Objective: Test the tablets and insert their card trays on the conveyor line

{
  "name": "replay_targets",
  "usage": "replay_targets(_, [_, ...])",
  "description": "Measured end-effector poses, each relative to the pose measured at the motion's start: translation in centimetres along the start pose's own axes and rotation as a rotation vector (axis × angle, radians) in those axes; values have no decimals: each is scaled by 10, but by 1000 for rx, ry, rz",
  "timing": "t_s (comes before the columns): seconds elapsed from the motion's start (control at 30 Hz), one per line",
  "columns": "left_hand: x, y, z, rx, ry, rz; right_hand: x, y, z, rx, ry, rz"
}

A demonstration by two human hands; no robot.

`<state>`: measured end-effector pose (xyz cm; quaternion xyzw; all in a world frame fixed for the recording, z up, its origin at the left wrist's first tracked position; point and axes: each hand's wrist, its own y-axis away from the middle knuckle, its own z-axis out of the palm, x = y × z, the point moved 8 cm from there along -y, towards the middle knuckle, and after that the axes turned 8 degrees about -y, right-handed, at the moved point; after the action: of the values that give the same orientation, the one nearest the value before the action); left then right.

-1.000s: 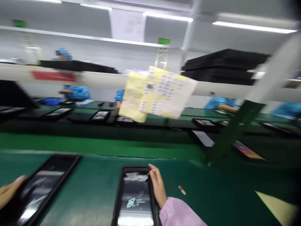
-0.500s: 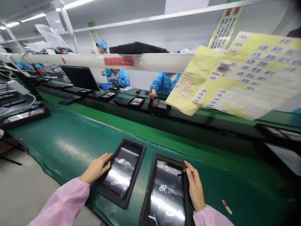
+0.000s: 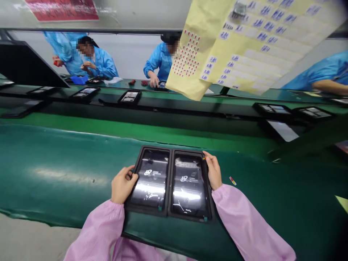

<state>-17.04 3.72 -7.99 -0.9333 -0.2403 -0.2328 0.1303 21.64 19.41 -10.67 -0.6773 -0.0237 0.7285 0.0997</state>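
Note:
Two black-framed trays lie side by side on the green belt, their long edges touching. Each holds a dark, glossy, film-covered screen with a white logo. The left tray [image 3: 153,148] is under my left hand [image 3: 123,184], whose fingers grip its outer edge. My right hand [image 3: 212,169] grips the outer edge of the right tray [image 3: 187,150], near its upper corner. Pink sleeves cover both my forearms. A small red and yellow strip [image 3: 232,180] lies on the belt to the right of my right hand.
The green belt [image 3: 54,195] ends in a front edge above the grey floor at lower left. A yellow sheet of labels [image 3: 244,43] hangs above. Beyond, co-workers in blue smocks sit at a far bench [image 3: 163,95] holding several black trays.
The two trays, apart before, now touch side by side. My hands have moved closer together. The view has swung, with the hanging sheet moving up and the far bench shifting.

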Motion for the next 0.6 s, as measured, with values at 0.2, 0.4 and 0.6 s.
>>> replay_targets(0.2, [19, -20, 11, -81, 13, 145, -2, -5, -4, 3, 60, -41])
replay_targets(0.4, [16, -14, -1, -54, -103, 194, -22, 1, -2, -1, 256, -166])
replay_targets(0.6, [96, -61, 6, 47, -310, 662, -51, -6, 34, -150, 595, -379])
